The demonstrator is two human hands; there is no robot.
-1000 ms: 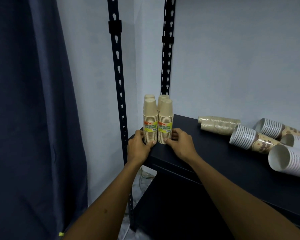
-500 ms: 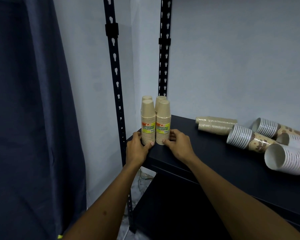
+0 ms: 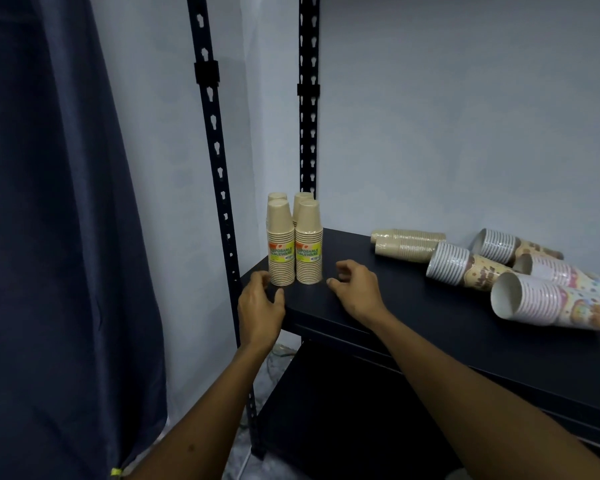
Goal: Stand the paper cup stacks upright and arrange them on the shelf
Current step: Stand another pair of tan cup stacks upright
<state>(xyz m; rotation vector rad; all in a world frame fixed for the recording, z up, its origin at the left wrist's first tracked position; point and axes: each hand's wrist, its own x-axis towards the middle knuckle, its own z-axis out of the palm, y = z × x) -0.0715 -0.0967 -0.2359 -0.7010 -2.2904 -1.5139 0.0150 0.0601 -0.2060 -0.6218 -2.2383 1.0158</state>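
Black shelf against a pale wall: 4 kraft stacks standing, both hands empty beside them.
Left hand and right hand hover with loose, released grips, touching neither front stack nor its neighbour; 2 more stand behind. Rightward lie 2 kraft stacks and what look like 4 white printed stacks. A careless reach could likely topple the tight upright cluster near the shelf's left edge, and the lying stacks may roll forward.
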